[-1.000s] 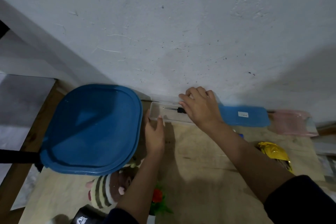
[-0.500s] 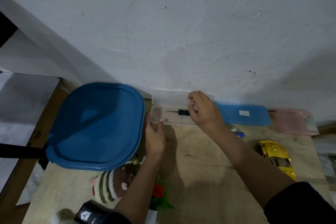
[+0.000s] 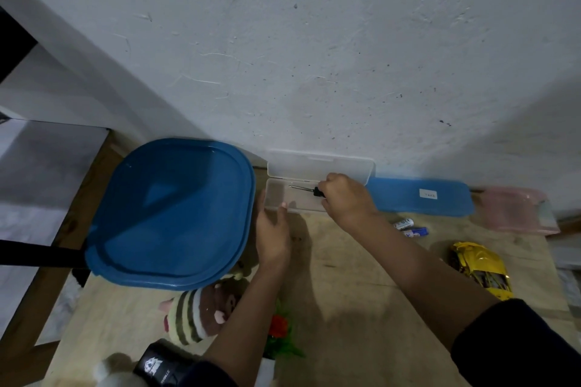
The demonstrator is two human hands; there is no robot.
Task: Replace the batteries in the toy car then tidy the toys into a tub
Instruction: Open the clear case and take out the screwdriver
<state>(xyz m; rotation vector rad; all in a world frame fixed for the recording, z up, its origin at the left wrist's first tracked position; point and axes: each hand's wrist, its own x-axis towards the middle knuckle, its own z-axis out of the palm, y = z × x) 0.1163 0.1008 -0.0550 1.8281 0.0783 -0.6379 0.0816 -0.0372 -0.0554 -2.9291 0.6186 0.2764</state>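
The right hand (image 3: 344, 198) pinches the handle of a small screwdriver (image 3: 309, 190) inside the open clear case (image 3: 276, 198), while the left hand (image 3: 272, 229) grips the case's near edge. If that hold loosens, the light case could skid or snap closed on the tool. The yellow toy car (image 3: 481, 269) lies well right of the right wrist, batteries (image 3: 410, 228) between — their number is unclear, and the screwdriver's handle is hidden by fingers.

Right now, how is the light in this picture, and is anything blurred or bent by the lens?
Head view: dim, bluish light; the arms cast soft shadows on the wooden table. Wide-angle lens bows the wall edge at left. The right hand on the screwdriver is sharp enough; the battery labels are too small to read.
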